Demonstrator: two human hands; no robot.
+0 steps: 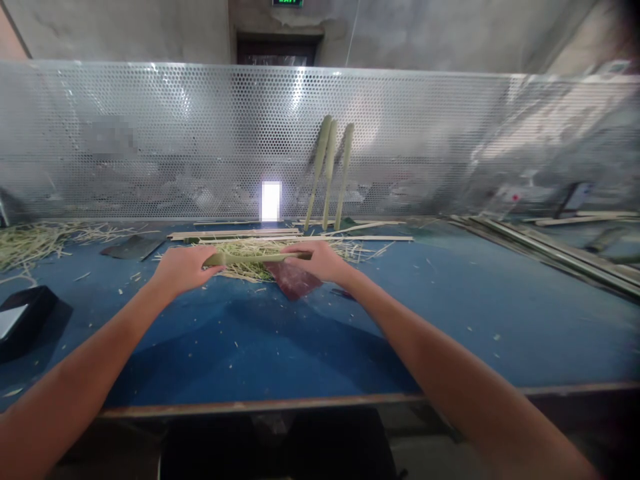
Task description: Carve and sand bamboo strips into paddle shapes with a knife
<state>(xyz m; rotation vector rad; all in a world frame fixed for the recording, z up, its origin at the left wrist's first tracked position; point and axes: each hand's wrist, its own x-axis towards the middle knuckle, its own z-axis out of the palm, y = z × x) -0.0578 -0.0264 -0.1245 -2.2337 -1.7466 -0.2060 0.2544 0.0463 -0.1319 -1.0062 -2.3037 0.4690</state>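
Observation:
My left hand is closed around the wider left end of a pale green carved bamboo stick. My right hand pinches the other end, so the stick lies level between both hands, just above the tabletop. Below my right hand's fingers is a reddish-brown sheet that looks like sandpaper; I cannot tell whether the fingers touch it. Behind the stick spreads a pile of thin bamboo shavings. Three similar bamboo pieces, broad at the top and slim below, lean upright against the mesh screen.
A perforated metal screen stands along the back of the blue table. Bamboo strips lie before it. More shavings, a dark sheet and a black device are at left; long bamboo lengths lie at right.

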